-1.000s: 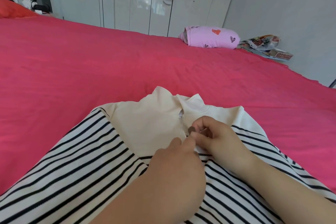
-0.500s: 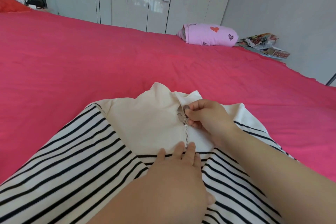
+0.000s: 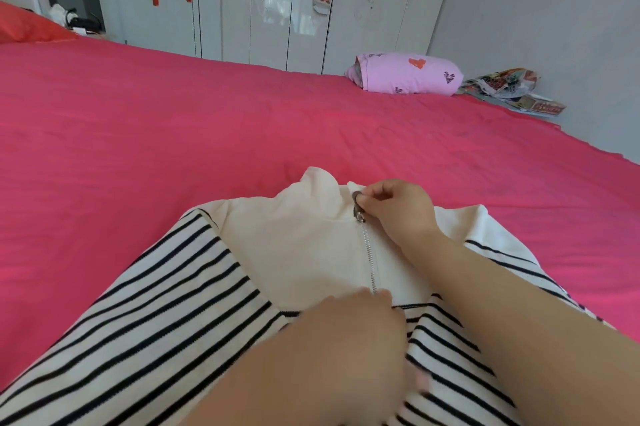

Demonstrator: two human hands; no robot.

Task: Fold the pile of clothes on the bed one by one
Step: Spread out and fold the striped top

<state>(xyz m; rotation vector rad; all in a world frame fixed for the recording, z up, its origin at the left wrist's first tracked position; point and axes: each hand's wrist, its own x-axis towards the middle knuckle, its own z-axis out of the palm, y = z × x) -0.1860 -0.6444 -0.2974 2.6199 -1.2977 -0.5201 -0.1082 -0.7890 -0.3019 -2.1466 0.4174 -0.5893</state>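
Observation:
A cream top with black-and-white striped body and sleeves (image 3: 284, 252) lies flat on the pink bed (image 3: 173, 135), collar pointing away from me. A metal zipper (image 3: 369, 252) runs down its chest and is closed up to the collar. My right hand (image 3: 398, 207) pinches the zipper pull (image 3: 357, 200) at the collar. My left hand (image 3: 349, 332) presses down on the fabric at the lower end of the zipper, fingers laid flat.
A folded pink garment with heart prints (image 3: 408, 74) sits at the far edge of the bed. Printed bags and papers (image 3: 509, 91) lie beside it by the grey wall. White wardrobe doors (image 3: 294, 0) stand behind the bed; a red pillow (image 3: 27, 27) lies far left.
My right hand has drawn the zipper pull from the lower chest up to the collar, closing the zipper. My left hand has stayed pressing at the zipper's base.

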